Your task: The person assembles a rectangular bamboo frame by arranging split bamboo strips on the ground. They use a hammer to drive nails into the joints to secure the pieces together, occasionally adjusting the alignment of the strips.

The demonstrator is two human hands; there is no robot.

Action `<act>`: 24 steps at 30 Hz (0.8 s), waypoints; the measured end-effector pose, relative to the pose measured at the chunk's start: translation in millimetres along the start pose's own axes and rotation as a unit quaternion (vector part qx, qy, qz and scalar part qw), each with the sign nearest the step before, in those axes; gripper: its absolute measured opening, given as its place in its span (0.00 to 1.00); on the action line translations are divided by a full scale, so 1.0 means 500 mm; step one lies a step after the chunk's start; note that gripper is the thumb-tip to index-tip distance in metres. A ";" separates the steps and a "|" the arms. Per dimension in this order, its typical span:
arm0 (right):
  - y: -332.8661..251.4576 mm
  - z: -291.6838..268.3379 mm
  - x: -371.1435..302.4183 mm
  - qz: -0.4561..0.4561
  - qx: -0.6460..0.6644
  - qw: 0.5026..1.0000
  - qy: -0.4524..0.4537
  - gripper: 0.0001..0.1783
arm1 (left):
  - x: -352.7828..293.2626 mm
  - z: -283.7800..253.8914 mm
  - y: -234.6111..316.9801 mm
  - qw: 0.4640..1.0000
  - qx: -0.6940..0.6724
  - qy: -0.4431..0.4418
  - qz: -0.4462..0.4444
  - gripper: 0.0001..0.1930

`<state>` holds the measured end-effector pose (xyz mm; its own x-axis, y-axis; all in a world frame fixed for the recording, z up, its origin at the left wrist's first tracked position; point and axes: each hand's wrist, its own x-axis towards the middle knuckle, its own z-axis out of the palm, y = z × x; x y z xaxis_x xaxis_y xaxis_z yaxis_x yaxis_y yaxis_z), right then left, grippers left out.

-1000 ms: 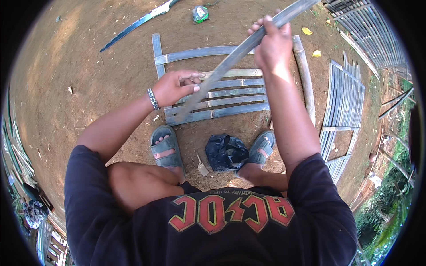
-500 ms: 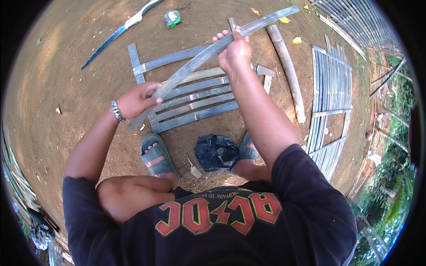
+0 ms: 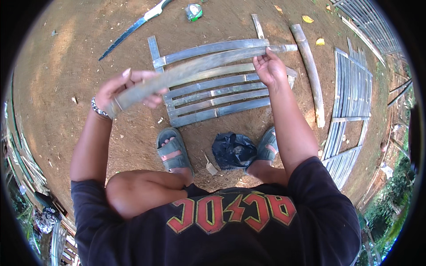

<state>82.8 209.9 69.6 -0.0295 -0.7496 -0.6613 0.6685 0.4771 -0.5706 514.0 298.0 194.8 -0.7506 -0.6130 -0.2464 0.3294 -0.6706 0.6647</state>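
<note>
I hold a long, curved bamboo slat (image 3: 195,66) over a slatted bamboo panel (image 3: 222,110) on the ground. My right hand (image 3: 271,70) pinches the slat toward its far right end, thumb on the slat and palm turned up. Around the slat's near left end sits my left hand (image 3: 117,86), thumb raised and fingers passing beneath; this end is blurred by motion. Below the held slat, the panel has several spaced slats joined to a crosspiece (image 3: 153,48) at the left. Another crosspiece (image 3: 257,26) sticks out at its upper right.
A pruning saw (image 3: 133,29) and a green-grey tape measure (image 3: 194,12) lie beyond the panel. To the right are a bamboo pole (image 3: 309,73) and a finished-looking slatted panel (image 3: 348,97). A black plastic bag (image 3: 233,150) sits between my sandalled feet.
The slat has swung flatter and lower over the panel, its left end drawn toward me. My right hand has moved down and right; my left hand has shifted left and slightly up.
</note>
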 end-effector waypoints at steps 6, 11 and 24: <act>0.024 0.051 0.002 -0.019 0.103 0.994 0.026 0.07 | 0.077 0.052 0.003 0.904 0.276 0.188 0.268 0.30; 0.051 0.073 -0.020 -0.013 -0.068 0.998 0.005 0.14 | 0.140 0.081 -0.015 0.900 0.107 0.261 0.333 0.17; -0.001 -0.391 -0.094 -0.028 -0.680 0.638 0.361 0.35 | 0.146 0.032 0.010 0.897 0.153 0.254 0.327 0.15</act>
<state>-61.3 334.4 5.7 -0.6876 -0.6101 -0.3937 -0.5959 0.7840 -0.1740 451.6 256.5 191.6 -0.0696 -0.9972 0.0285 0.3732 0.0005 0.9277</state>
